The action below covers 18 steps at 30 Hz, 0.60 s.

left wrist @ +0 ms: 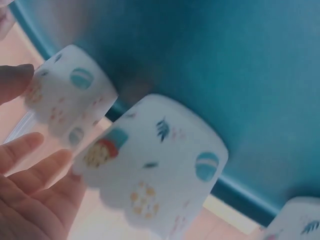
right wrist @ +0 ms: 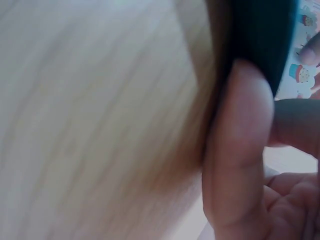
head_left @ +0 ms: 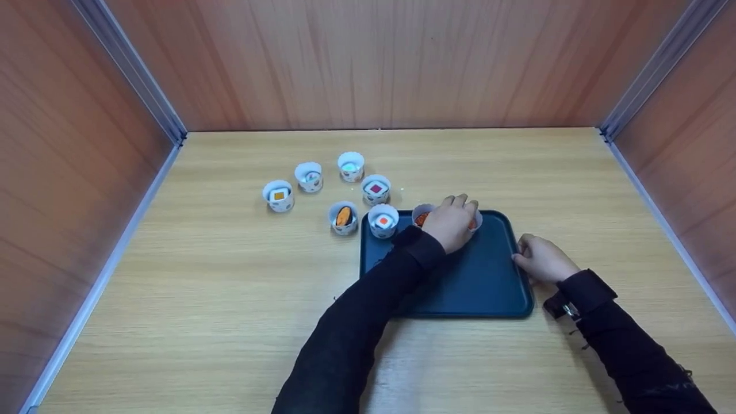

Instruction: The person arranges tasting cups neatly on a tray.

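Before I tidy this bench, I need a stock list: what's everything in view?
Tray: 1, dark teal, on the tabletop
Cups on tray: 3, white patterned, far edge
Loose cups: 5, white patterned, beyond and left of tray
Cup contents: count unclear, mixed colours, inside cups
Tabletop: 1, pale wood, beneath
Walls: 3, reddish wood, left, back, right
Sleeves: 2, dark, both arms
Left hand: 1, bare, at two cups
Right hand: 1, bare, pinching tray's right rim

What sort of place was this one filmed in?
Probably a staged recording booth: wood-grain panels wall in a pale tabletop, with grey strips along the corners.
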Each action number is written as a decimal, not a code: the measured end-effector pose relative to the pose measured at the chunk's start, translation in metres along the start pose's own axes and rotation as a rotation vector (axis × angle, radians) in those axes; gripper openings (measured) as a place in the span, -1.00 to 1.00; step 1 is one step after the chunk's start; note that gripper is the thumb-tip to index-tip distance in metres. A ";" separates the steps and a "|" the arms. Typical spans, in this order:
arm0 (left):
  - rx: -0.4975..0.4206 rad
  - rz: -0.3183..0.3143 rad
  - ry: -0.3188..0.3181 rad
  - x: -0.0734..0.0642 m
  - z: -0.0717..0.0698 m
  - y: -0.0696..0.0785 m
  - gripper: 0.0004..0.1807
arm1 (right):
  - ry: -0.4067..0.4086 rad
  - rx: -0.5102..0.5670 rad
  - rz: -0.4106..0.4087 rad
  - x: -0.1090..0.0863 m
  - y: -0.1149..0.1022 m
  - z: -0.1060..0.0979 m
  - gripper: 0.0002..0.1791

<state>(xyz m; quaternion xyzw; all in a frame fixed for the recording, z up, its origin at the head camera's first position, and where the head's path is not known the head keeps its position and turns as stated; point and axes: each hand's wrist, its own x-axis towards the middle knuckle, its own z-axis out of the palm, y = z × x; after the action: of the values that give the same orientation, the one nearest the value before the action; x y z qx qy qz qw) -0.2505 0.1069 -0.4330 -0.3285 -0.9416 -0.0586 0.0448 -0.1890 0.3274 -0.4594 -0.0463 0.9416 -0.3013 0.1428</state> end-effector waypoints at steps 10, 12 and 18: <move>-0.107 -0.054 0.032 -0.023 -0.034 -0.025 -0.04 | 0.008 -0.027 0.003 -0.001 0.000 -0.002 -0.85; -0.131 -0.086 0.040 -0.031 -0.039 -0.036 0.06 | 0.011 -0.034 0.006 -0.001 0.000 -0.001 -0.85; -0.121 -0.197 0.056 -0.059 -0.052 -0.077 0.29 | 0.013 -0.037 0.011 0.001 0.002 -0.001 -0.84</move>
<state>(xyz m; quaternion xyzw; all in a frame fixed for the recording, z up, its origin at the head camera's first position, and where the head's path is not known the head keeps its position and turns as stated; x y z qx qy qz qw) -0.2501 0.0039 -0.3946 -0.2346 -0.9625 -0.1286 0.0453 -0.1897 0.3291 -0.4600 -0.0418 0.9482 -0.2832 0.1375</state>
